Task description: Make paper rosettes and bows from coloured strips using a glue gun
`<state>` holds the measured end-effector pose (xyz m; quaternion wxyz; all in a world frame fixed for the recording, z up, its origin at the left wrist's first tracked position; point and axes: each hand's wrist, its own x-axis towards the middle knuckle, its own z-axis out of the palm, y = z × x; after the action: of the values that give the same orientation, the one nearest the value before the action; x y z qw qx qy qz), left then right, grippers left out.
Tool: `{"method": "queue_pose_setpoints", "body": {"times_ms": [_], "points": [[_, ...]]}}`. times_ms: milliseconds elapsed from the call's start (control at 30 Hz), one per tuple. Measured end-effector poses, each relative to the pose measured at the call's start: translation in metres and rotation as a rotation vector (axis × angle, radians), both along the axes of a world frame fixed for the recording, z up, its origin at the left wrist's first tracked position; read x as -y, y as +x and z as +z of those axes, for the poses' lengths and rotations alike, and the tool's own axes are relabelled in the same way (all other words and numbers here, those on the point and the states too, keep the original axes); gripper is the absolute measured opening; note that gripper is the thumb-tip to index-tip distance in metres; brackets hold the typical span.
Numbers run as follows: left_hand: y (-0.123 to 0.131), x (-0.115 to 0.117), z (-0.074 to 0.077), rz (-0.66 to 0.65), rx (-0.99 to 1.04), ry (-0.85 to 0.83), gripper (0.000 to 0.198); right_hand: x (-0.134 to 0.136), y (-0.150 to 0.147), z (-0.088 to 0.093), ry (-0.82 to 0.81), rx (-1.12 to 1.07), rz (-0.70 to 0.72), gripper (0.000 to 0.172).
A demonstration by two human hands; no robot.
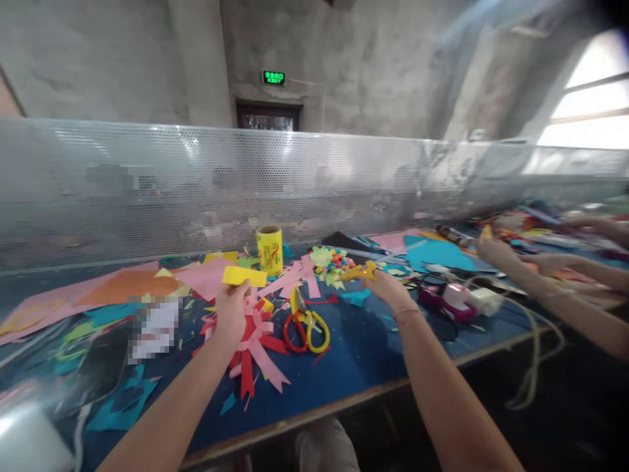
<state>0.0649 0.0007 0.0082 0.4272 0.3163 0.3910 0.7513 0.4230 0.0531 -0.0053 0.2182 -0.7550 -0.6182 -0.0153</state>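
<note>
Seemingly mid-papercraft, left hand (pixel 232 309) pinches a rectangular yellow paper strip (pixel 246 276), right hand (pixel 390 290) a blurred, elongated amber object (pixel 358 271); moving on likely needs steadiness.

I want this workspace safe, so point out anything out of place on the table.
The pale cable by the purple object loops past the front edge of the table, where it might snag. Loose paper scraps lie strewn around the scissors, which looks messy.
</note>
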Motion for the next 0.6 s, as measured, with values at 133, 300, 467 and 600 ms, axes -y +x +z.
{"method": "queue_pose_setpoints", "body": {"times_ms": [133, 300, 467, 600], "points": [[-0.001, -0.001, -0.004, -0.029, -0.007, 0.004, 0.031, 0.003, 0.025, 0.000, -0.069, 0.005, -0.023, 0.033], [-0.003, -0.001, -0.008, -0.032, -0.050, 0.029, 0.027, 0.012, 0.034, 0.006, 0.049, 0.044, -0.020, 0.017], [0.000, 0.005, 0.002, -0.040, -0.169, 0.049, 0.022, 0.011, -0.041, 0.014, 0.237, -0.003, 0.283, 0.014], [-0.002, 0.012, 0.022, -0.050, -0.350, 0.051, 0.021, 0.013, -0.139, 0.034, 0.252, -0.215, 0.751, 0.030]]}}
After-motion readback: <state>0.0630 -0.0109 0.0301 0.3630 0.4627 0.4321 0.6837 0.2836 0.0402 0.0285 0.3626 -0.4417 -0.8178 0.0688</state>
